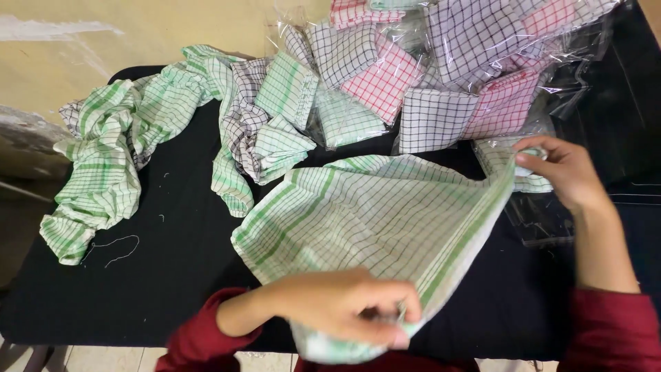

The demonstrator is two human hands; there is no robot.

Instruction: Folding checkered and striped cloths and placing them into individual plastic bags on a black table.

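Note:
A white cloth with green checks [358, 213] is stretched over the black table [172, 275]. My left hand [344, 306] pinches its near corner close to my body. My right hand [561, 169] holds the far right corner, lifted off the table. The edge between my hands is pulled taut, while the rest of the cloth drapes down to the left. Both my sleeves are dark red.
A heap of loose green and dark checked cloths [138, 138] lies at the left. Folded checked cloths in clear plastic bags [441, 76], red, green and dark, are piled at the back right. An empty clear bag [540, 220] lies under my right wrist. Loose threads [113, 248] lie left.

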